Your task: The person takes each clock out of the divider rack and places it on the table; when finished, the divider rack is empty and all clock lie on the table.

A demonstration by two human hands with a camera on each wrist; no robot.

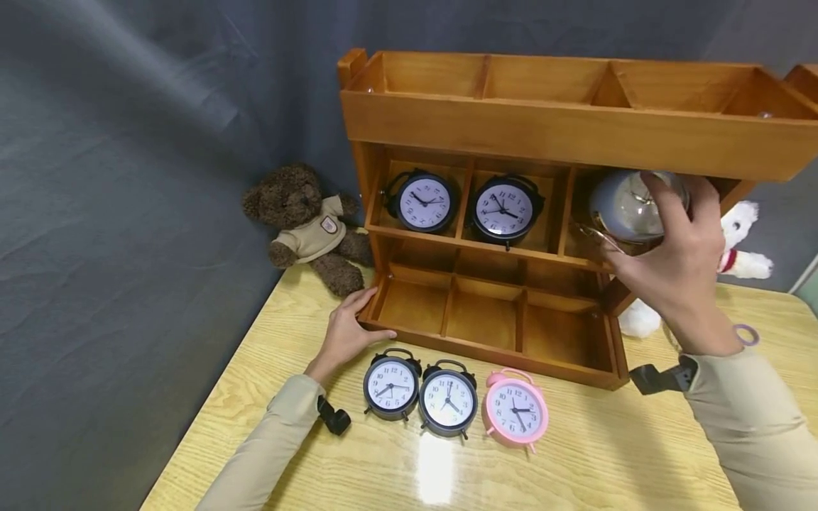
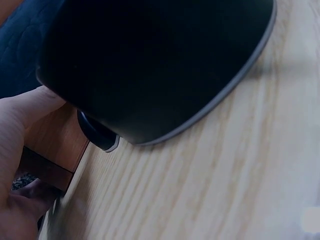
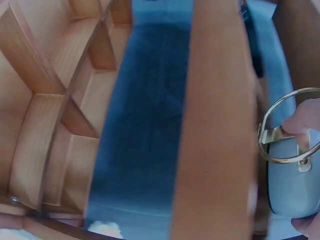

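My right hand [image 1: 680, 248] grips a rounded blue-grey clock [image 1: 629, 202] with a gold ring [image 3: 265, 125], inside the right compartment of the wooden shelf's middle tier. My fingers cover part of its face. At the lower left corner of the wooden shelf [image 1: 486, 355], my left hand [image 1: 345, 330] holds the bottom tray, thumb along the front and fingers at the side. A black alarm clock [image 1: 391, 387] stands close to that thumb. Beside it are a dark alarm clock [image 1: 449, 402] and a pink alarm clock [image 1: 515, 411].
Two black alarm clocks, one left [image 1: 424, 204] and one centre [image 1: 503, 209], sit in the middle tier. A brown teddy bear [image 1: 313, 227] leans left of the shelf. Behind its right side is a white plush toy [image 1: 741, 234]. A purple ring [image 1: 746, 335] lies on the table [image 1: 575, 454].
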